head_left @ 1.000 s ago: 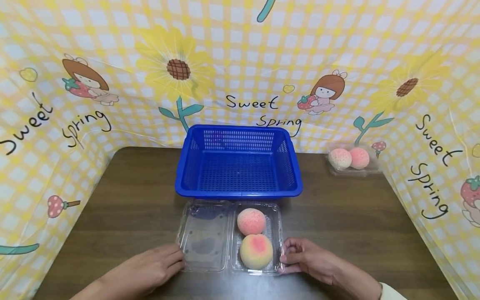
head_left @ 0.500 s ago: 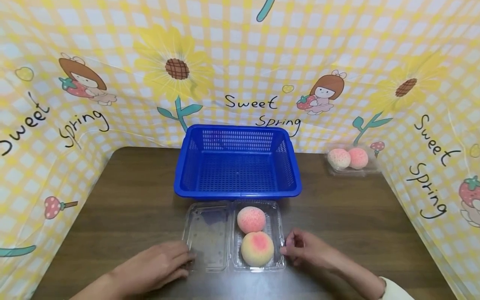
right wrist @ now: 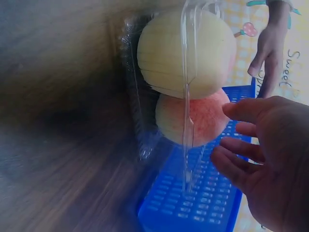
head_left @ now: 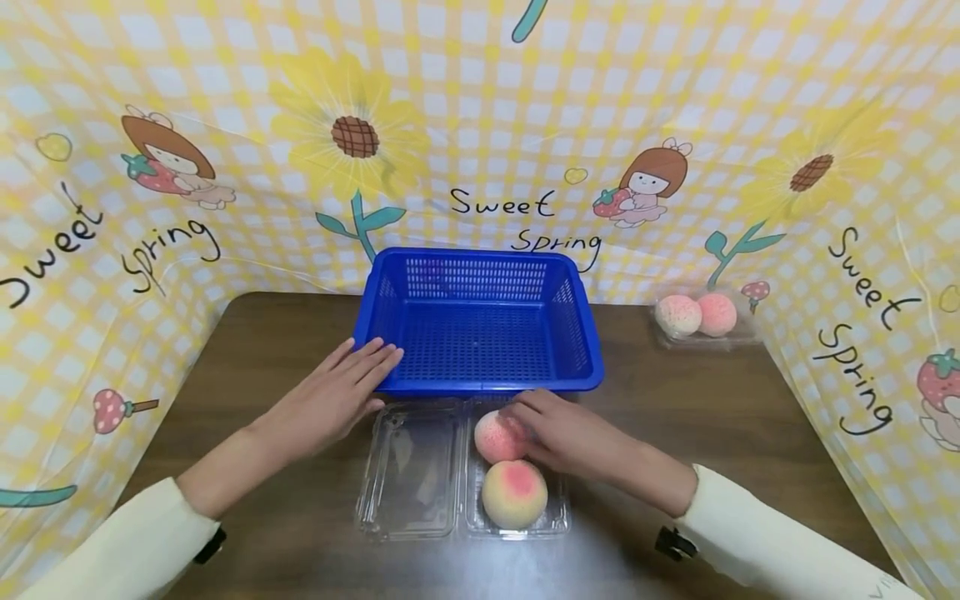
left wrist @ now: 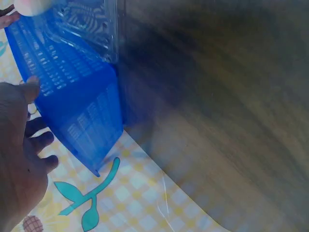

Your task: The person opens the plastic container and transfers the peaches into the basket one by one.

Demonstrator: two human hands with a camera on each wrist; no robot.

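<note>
A clear plastic clamshell box (head_left: 408, 492) lies opened flat on the table, its lid half to the left. In its right half sit a speckled pink peach (head_left: 495, 437) and, nearer, a yellow peach with a pink blush (head_left: 513, 496). My right hand (head_left: 573, 433) reaches over the far peach with loosely bent fingers; in the right wrist view the thumb (right wrist: 241, 110) is at the peach's edge, contact unclear. My left hand (head_left: 330, 400) is held with extended fingers at the near left corner of the blue basket (head_left: 480, 387); whether it touches the rim is unclear.
Behind the box stands the blue slotted basket, with nothing visible inside. A second clear box (head_left: 738, 333) with two pinkish peaches sits at the table's back right. Patterned cloth (head_left: 502, 125) surrounds the dark wooden table (head_left: 247, 358) on the back and sides.
Both hands have left the clamshell's outer edges. The left hand has moved forward to the basket's corner; the right has moved forward and left over the pink peach. The box lies nearly unmoved.
</note>
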